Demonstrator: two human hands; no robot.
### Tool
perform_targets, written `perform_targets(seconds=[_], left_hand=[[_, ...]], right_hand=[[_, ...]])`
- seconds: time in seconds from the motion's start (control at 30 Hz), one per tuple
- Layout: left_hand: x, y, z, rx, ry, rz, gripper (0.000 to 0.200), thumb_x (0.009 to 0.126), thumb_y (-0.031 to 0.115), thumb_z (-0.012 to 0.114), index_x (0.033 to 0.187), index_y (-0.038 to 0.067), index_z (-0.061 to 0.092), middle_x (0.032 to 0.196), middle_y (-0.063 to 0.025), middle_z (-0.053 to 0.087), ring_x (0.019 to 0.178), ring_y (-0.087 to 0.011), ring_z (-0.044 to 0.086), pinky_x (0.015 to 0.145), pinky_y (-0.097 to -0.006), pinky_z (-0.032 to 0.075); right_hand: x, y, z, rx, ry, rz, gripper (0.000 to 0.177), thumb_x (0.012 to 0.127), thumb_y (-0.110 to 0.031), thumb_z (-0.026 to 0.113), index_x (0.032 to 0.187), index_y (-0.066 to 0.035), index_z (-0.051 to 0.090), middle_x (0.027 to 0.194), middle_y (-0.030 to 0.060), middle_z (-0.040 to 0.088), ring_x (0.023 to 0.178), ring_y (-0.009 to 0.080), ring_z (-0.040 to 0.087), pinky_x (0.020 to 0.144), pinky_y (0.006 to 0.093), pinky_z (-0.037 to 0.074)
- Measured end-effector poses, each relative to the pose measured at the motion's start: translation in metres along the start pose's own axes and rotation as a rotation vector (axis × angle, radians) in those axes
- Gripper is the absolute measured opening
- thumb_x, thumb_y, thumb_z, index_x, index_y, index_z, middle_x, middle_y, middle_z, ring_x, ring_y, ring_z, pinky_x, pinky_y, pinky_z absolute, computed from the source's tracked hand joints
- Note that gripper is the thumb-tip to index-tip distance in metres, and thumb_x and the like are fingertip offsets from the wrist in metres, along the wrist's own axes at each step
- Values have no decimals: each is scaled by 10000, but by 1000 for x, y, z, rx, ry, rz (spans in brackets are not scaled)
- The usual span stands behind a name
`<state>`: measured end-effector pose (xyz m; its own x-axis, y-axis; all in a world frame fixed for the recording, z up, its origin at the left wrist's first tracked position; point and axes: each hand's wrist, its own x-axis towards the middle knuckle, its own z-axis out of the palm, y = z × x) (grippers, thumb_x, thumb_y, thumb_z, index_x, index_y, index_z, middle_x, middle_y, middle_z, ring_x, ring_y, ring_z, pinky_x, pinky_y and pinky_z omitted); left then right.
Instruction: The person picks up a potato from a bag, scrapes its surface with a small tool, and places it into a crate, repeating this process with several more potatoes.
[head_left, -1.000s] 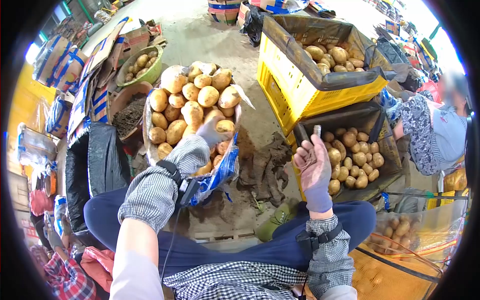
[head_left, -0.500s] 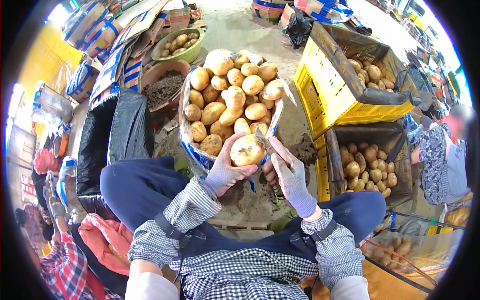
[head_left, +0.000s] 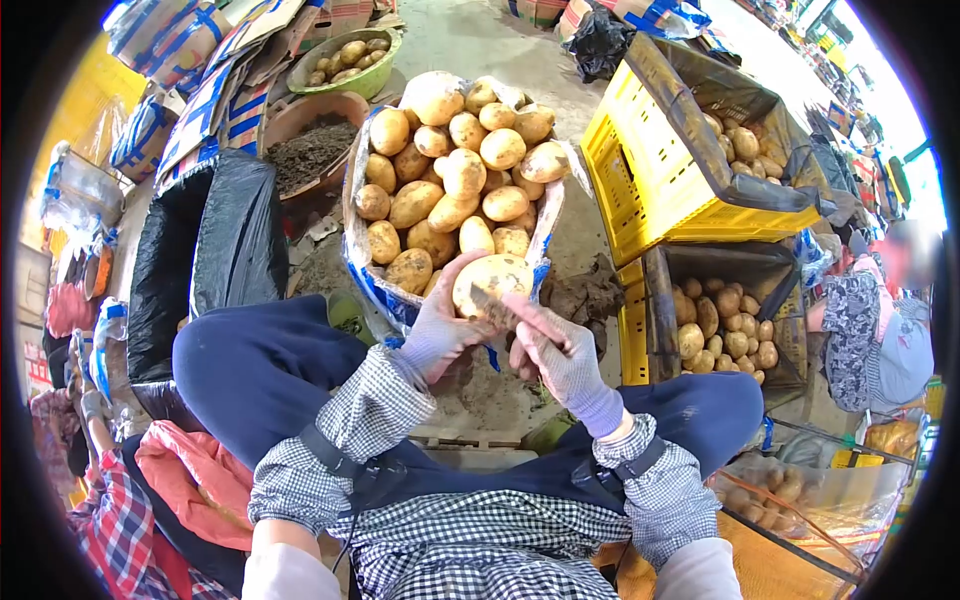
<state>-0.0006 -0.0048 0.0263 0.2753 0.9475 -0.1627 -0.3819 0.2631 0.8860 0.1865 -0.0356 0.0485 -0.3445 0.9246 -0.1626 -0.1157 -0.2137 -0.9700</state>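
Observation:
My left hand [head_left: 445, 325], in a dirty light glove, grips a large pale potato [head_left: 490, 278] from its left side and below. Fingers of my gloved right hand [head_left: 560, 350] are closed on a small flat mud-brown piece [head_left: 492, 308], which lies against the potato's lower face; its exact kind I cannot make out. Just beyond my hands stands a lined carton [head_left: 357, 250] heaped with potatoes [head_left: 462, 175], one of them knobbly. The held potato is over the carton's near edge.
Right of me are two yellow crates [head_left: 640, 140] with dark liners, holding potatoes. On the left stand a black-lined box [head_left: 235, 235], a tub of soil [head_left: 310, 155] and a green basin [head_left: 378, 75] of potatoes. Other people sit at both sides, including a plaid sleeve [head_left: 120, 530].
The brown piece in my right hand has moved down and left across the potato, from its upper right to its lower face. My left hand still grips the potato. The view has shifted slightly.

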Motion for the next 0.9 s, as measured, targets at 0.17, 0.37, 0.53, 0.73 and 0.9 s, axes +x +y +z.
perform_targets(seconds=[0.17,0.37,0.53,0.73,0.9], left_hand=[[-5,15,10,-161,-41,-11,957,697,-123,788,1491,138,324,1356,-70,536,1200,-171,569,935,-284,520],[-2,7,13,-21,-40,18,938,688,-105,805,1473,126,347,1354,-57,526,1214,-160,546,976,-290,491],[2,1,14,46,-93,112,918,668,-130,790,1450,123,380,1369,-48,478,1249,-147,501,1043,-289,443],[-1,-2,11,84,-89,117,913,669,-132,785,1450,111,378,1377,-52,463,1272,-153,477,1065,-291,418],[1,-5,6,101,-99,173,913,706,-85,812,1468,111,350,1394,-64,495,1266,-174,513,1053,-326,448]], right_hand=[[10,-11,-27,164,280,-30,440,1020,-209,543,1428,-54,486,692,22,610,491,38,479,450,177,398],[0,-17,-26,158,138,29,408,1024,-183,530,1415,-68,510,703,27,612,513,45,481,469,192,406],[-1,-27,-32,61,214,72,395,1028,-200,517,1405,-83,526,683,8,593,510,32,470,467,180,394],[-2,-28,-29,26,225,37,369,1026,-196,528,1376,-82,560,663,3,583,520,34,473,479,175,397],[-9,-22,-23,57,92,14,381,1027,-187,521,1391,-77,542,665,8,595,511,27,476,481,174,405]])
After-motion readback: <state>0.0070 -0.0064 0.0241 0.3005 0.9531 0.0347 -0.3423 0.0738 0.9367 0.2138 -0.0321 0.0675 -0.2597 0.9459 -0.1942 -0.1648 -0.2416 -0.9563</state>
